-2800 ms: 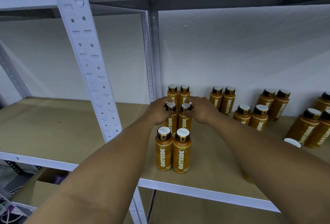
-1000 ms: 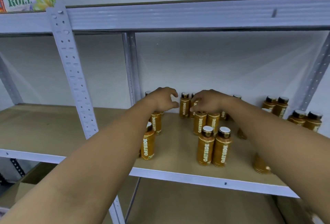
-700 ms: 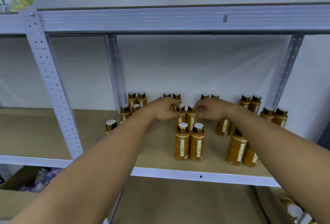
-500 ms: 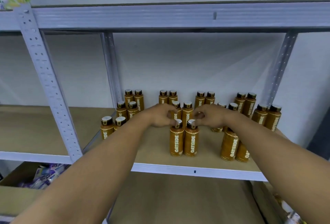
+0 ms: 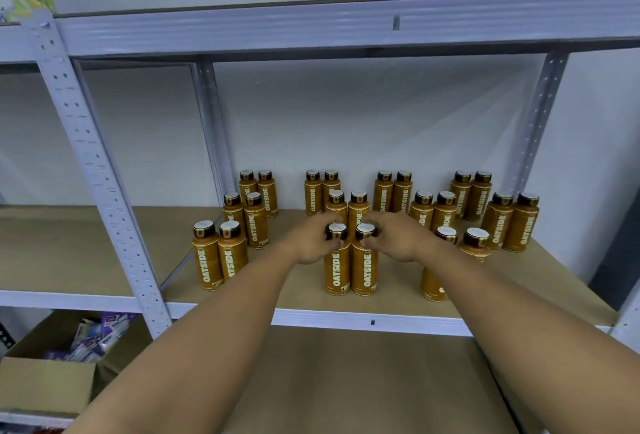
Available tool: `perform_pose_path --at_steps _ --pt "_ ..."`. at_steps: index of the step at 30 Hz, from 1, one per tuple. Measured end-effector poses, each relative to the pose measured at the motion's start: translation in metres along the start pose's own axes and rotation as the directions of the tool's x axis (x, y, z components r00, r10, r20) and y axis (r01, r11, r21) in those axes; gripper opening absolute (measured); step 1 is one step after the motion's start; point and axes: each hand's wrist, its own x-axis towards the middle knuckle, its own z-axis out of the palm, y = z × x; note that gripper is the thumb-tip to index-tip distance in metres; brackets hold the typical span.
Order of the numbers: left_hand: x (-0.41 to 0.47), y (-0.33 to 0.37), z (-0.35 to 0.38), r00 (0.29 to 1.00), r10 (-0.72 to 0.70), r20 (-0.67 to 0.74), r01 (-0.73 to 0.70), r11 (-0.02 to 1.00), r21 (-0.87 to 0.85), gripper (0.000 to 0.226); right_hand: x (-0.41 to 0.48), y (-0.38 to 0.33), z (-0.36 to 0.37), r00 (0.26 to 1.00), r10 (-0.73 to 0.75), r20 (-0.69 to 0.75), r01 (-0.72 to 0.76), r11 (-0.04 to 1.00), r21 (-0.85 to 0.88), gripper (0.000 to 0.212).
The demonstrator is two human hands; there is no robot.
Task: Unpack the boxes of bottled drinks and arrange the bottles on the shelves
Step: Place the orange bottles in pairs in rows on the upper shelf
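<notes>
Several brown OATSIDE bottles stand in pairs on the middle shelf board (image 5: 391,291), in rows running back to the wall. At the front centre stands a pair: the left bottle (image 5: 336,272) and the right bottle (image 5: 365,271). My left hand (image 5: 311,241) pinches the black cap of the left bottle. The cap of the right bottle is pinched by my right hand (image 5: 394,238). Both bottles are upright on the board. My right forearm hides part of a front pair of bottles (image 5: 476,245) further right.
A front pair of bottles (image 5: 220,257) stands near the perforated grey upright (image 5: 100,174). An open cardboard box (image 5: 45,378) with purple packets sits at the lower left. The shelf beam above (image 5: 346,26) hangs low. A bare lower board (image 5: 363,381) lies below.
Both hands came forward from the second-row pair onto the caps of the front centre pair. The camera view shifted right and back, bringing more bottle pairs into sight.
</notes>
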Motion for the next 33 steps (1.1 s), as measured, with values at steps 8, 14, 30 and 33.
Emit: perform_pose_path --at_steps 8,14,30,33 --pt "-0.003 -0.012 0.016 0.996 0.023 -0.087 -0.034 0.991 -0.130 0.041 -0.004 0.006 0.014 0.993 -0.031 -0.112 0.036 0.998 0.044 0.053" --pt "-0.002 -0.015 0.016 0.994 0.033 -0.103 -0.044 0.994 -0.100 0.042 -0.003 0.008 0.017 0.989 -0.043 -0.141 0.053 0.996 0.069 0.048" --pt "-0.007 -0.039 -0.002 0.993 0.052 -0.104 -0.057 0.997 -0.050 0.041 0.010 -0.014 0.029 0.988 -0.068 -0.138 0.078 0.995 0.070 0.050" --pt "-0.011 -0.044 -0.008 0.994 0.036 -0.101 -0.040 0.998 -0.039 0.046 0.013 -0.021 0.031 0.988 -0.072 -0.139 0.083 0.994 0.073 0.049"
